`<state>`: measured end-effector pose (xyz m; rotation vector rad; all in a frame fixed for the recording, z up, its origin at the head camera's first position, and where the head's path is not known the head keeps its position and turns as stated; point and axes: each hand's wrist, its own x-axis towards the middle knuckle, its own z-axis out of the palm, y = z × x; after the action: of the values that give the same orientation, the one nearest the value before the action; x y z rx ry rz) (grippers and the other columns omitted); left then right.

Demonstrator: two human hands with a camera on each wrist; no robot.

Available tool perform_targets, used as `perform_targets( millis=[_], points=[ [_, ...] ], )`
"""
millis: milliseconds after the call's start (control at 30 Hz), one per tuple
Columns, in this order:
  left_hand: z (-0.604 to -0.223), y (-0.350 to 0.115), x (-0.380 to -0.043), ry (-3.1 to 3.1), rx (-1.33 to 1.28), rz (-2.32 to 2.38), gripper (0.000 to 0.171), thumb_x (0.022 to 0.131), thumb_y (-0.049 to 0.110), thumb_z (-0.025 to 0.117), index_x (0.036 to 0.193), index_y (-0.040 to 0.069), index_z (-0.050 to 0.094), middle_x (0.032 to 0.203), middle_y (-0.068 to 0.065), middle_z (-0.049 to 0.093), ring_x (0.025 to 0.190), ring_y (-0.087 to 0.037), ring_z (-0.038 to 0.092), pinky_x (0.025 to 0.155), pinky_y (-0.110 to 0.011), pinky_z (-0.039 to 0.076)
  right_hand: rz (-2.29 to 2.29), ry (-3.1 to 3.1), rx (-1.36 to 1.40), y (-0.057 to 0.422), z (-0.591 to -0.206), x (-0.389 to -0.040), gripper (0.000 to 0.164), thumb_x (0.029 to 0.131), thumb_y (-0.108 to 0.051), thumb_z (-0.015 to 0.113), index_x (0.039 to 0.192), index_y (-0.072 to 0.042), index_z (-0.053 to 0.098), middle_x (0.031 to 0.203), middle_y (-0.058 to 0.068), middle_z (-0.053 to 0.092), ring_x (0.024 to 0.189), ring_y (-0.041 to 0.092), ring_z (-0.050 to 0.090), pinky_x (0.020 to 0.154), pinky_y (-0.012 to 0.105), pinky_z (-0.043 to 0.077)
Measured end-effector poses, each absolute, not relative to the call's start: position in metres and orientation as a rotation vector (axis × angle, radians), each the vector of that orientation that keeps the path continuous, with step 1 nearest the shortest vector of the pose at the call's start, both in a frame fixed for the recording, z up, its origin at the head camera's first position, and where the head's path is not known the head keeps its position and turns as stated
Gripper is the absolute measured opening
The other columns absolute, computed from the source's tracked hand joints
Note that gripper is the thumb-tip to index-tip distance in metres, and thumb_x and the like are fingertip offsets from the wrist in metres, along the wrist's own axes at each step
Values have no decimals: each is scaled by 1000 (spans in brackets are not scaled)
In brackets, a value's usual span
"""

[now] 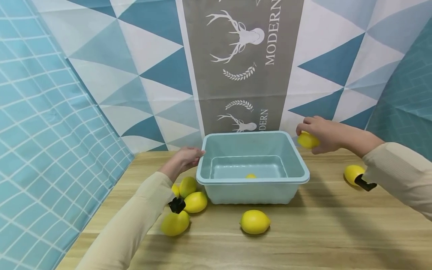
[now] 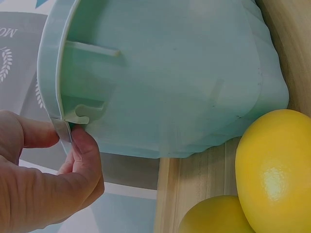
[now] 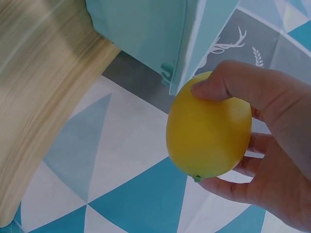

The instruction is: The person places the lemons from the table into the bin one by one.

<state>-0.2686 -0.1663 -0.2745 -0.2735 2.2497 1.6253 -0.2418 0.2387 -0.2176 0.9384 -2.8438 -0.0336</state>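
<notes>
Pale blue, the open tub (image 1: 253, 181) stands on the wood-grain table (image 1: 216, 251) and is what I place everything else by. At its left rim is my left hand (image 1: 185, 159), thumb and fingers closed in a pinch over the edge.

Up beside the tub's far right corner, just outside the rim, my right hand (image 1: 324, 135) holds a yellow lemon (image 1: 308, 140). My thumb lies across one side of it and my fingers curl round the other, spread only as wide as the fruit; a small green tip shows at one end.

Inside the tub sits another lemon (image 1: 251, 176), mostly hidden by the front wall. In front of the tub, well apart from the others, lies a single lemon (image 1: 255, 222). Left of the tub's near corner is a cluster of four lemons (image 1: 195, 202), partly covered by my left sleeve (image 1: 141, 210) and its black fitting (image 1: 177, 205). To the right of the tub, a lone lemon (image 1: 353, 175) shows beside my right sleeve (image 1: 398, 172). Behind the tub hangs a backdrop (image 1: 162, 56) of blue and white triangles with a grey deer-head panel (image 1: 241, 84).
</notes>
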Motion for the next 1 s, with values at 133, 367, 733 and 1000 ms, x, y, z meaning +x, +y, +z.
perform_targets(
  millis=[133,367,733,1000],
  points=[
    [-274,-169,-267,2256,-280,1620,47,100,18,51,141,-2,42,134,-15,50,89,-11,51,77,-15,50,-39,-2858,948,234,-214,-242,53,60,-4,87,104,-12,59,99,8,57,91,26,51,77,45,54],
    [-274,-167,-266,2264,-275,1614,46,99,17,52,140,-3,43,132,-16,51,86,-11,52,70,-13,50,-43,-2873,950,231,-208,-242,51,61,-4,86,103,-12,59,97,8,57,89,26,50,76,44,54],
    [-275,-167,-265,2279,-245,1601,45,100,17,51,139,-4,44,125,-14,52,81,-9,51,68,-12,50,-50,-2906,936,225,-201,-242,51,61,-4,86,103,-12,59,96,8,57,88,25,52,76,45,56],
    [-274,-166,-264,2293,-244,1594,44,100,18,51,138,-4,45,122,-13,54,81,-9,51,67,-11,50,-37,-2905,929,220,-195,-241,49,61,-3,85,102,-13,59,97,9,58,89,26,53,78,47,58]
  ],
)
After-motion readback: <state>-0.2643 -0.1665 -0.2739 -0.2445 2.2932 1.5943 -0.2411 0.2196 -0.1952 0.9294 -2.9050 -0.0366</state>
